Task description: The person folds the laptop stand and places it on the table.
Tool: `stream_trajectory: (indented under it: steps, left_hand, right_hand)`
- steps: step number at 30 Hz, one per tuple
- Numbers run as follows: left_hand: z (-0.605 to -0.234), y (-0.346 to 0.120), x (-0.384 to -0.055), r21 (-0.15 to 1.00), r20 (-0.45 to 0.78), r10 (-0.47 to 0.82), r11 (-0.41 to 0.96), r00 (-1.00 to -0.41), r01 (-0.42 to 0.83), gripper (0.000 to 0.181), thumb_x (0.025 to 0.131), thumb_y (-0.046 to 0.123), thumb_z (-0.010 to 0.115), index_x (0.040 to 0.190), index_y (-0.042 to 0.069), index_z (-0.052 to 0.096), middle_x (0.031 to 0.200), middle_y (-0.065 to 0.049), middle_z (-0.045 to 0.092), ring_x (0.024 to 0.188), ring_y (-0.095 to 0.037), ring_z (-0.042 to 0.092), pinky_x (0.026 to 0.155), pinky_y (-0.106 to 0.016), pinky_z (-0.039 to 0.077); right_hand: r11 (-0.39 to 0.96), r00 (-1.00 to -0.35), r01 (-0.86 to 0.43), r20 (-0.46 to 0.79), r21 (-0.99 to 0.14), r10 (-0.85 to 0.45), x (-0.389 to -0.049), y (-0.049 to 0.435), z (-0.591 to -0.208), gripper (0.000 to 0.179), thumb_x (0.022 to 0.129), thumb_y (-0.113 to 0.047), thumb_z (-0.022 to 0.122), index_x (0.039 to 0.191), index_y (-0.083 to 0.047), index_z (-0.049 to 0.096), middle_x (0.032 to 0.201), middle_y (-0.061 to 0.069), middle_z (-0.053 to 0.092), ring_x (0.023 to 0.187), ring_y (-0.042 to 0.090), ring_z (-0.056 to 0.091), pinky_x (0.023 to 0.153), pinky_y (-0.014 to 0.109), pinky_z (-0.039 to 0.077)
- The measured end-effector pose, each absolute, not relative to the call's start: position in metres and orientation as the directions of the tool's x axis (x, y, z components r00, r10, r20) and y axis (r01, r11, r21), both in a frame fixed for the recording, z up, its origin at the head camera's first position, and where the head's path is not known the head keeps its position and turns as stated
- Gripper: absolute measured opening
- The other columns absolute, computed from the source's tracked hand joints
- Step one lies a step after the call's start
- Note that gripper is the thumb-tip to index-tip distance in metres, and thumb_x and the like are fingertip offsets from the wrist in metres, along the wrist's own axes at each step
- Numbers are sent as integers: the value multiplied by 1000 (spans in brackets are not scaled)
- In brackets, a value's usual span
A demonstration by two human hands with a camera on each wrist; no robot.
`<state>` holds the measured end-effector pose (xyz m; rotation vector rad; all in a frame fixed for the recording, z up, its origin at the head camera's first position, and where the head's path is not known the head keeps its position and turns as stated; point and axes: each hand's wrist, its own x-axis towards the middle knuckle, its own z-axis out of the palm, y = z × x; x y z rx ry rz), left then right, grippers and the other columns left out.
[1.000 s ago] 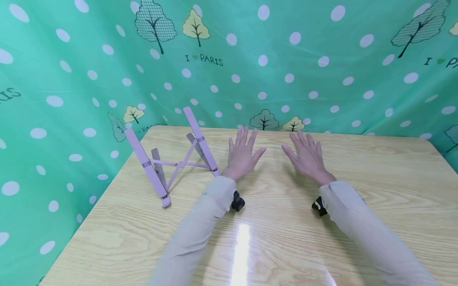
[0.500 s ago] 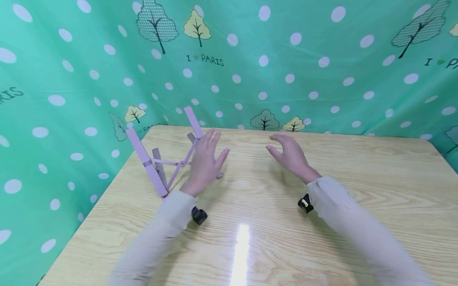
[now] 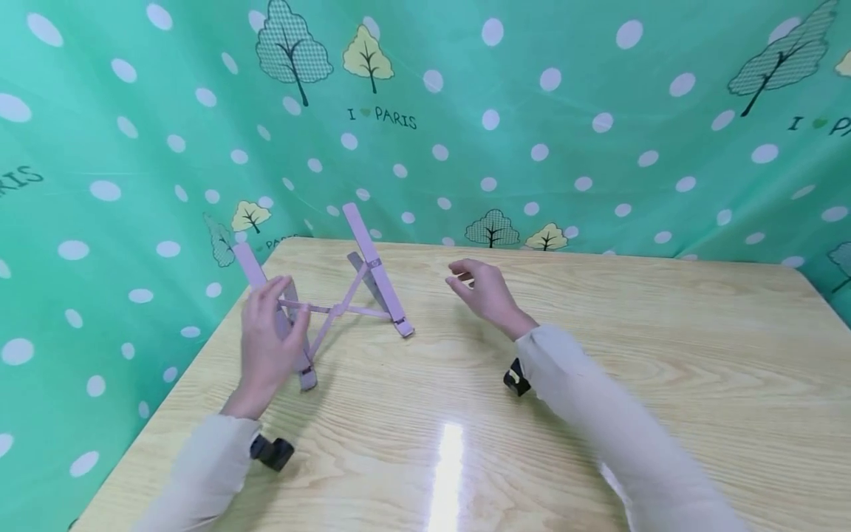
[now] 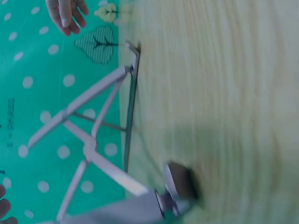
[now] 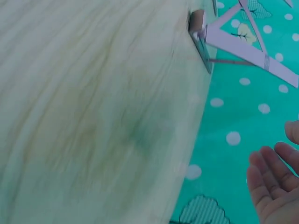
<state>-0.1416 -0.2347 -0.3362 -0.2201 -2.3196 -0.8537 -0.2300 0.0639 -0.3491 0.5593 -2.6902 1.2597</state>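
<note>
A folding laptop stand (image 3: 380,277) in pale purple stands unfolded at the table's left, its two long arms joined by crossed braces (image 3: 337,309). My left hand (image 3: 266,340) hovers over the stand's left arm and hides part of it in the head view, thumb spread from the relaxed fingers. In the left wrist view only its fingertips (image 4: 3,207) show at the edge, beside the near arm of the stand (image 4: 121,211). To the right of the stand, my right hand (image 3: 487,292) is in the air with loosely bent fingers and nothing between them.
The wooden table (image 3: 565,458) reaches back to a green dotted curtain (image 3: 565,148) printed with trees. Black wrist cameras (image 3: 272,452) hang below both cuffs. A strip of glare (image 3: 445,473) lies across the table's front part.
My left hand has swept left across the stand to its left arm. My right hand has followed leftward, its spread fingers now bent. The stand has stayed in place.
</note>
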Motion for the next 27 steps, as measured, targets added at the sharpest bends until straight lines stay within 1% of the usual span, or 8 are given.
stream_trajectory:
  steps: [7, 10, 13, 15, 17, 22, 24, 27]
  left_hand:
    - [-355, -274, -129, 672, 519, -266, 714, -812, 195, 54, 83, 12, 59, 130, 3, 37, 123, -18, 31, 109, -28, 33, 93, -46, 34]
    - [-388, -304, -137, 748, 418, -356, 656, -835, 95, 60, 83, 25, 61, 134, 13, 32, 122, -10, 31, 104, -18, 36, 92, -33, 40]
    - [-416, -325, -144, 804, 277, -420, 594, -864, -32, 66, 81, 43, 59, 135, 20, 29, 120, -2, 35, 102, -12, 41, 83, -22, 46]
    - [-414, -323, -140, 836, 162, -430, 538, -888, -108, 69, 80, 47, 57, 135, 16, 28, 120, -2, 38, 101, -12, 45, 76, -18, 47]
    - [-401, -311, -133, 860, 52, -409, 482, -911, -167, 69, 83, 43, 57, 135, 8, 28, 122, -8, 40, 98, -10, 48, 73, -16, 48]
    - [-375, -289, -123, 908, -113, -259, 365, -959, -206, 57, 88, 21, 55, 130, -8, 30, 121, -23, 43, 83, 3, 51, 75, -15, 48]
    - [-375, -288, -125, 917, -135, -226, 340, -965, -208, 50, 89, 15, 54, 126, -11, 34, 111, -19, 52, 79, 6, 53, 77, -16, 48]
    - [-376, -288, -128, 926, -139, -223, 317, -965, -207, 39, 88, 8, 53, 119, -12, 41, 91, -4, 59, 76, 4, 55, 78, -18, 49]
  right_hand:
    - [558, -938, -325, 185, -763, -293, -238, 25, -358, 30, 89, -19, 55, 114, -2, 56, 105, 11, 61, 94, 22, 58, 80, 30, 49]
    - [537, -937, -317, 169, -782, -306, -241, 7, -361, 31, 88, -18, 55, 114, -2, 56, 106, 10, 61, 96, 21, 57, 82, 29, 48]
    - [505, -933, -298, 135, -810, -334, -241, -8, -362, 33, 88, -16, 55, 118, 0, 53, 110, 12, 59, 98, 22, 57, 84, 29, 47]
    - [505, -929, -284, 105, -815, -354, -242, -17, -363, 34, 90, -14, 53, 121, 0, 51, 114, 13, 57, 101, 22, 56, 86, 28, 46]
    - [503, -926, -270, 77, -821, -370, -243, -24, -365, 35, 91, -12, 50, 123, 1, 48, 117, 14, 55, 103, 23, 55, 87, 28, 46]
    - [475, -945, -180, 17, -861, -327, -242, -37, -374, 33, 91, -9, 47, 123, 1, 48, 112, 14, 57, 98, 23, 57, 77, 25, 50]
    - [460, -958, -137, -1, -877, -286, -241, -39, -377, 31, 91, -8, 48, 121, 0, 51, 107, 13, 58, 94, 23, 59, 72, 24, 52]
    - [452, -970, -99, -15, -887, -243, -241, -41, -382, 28, 90, -8, 50, 116, 0, 54, 101, 11, 59, 88, 21, 60, 68, 23, 52]
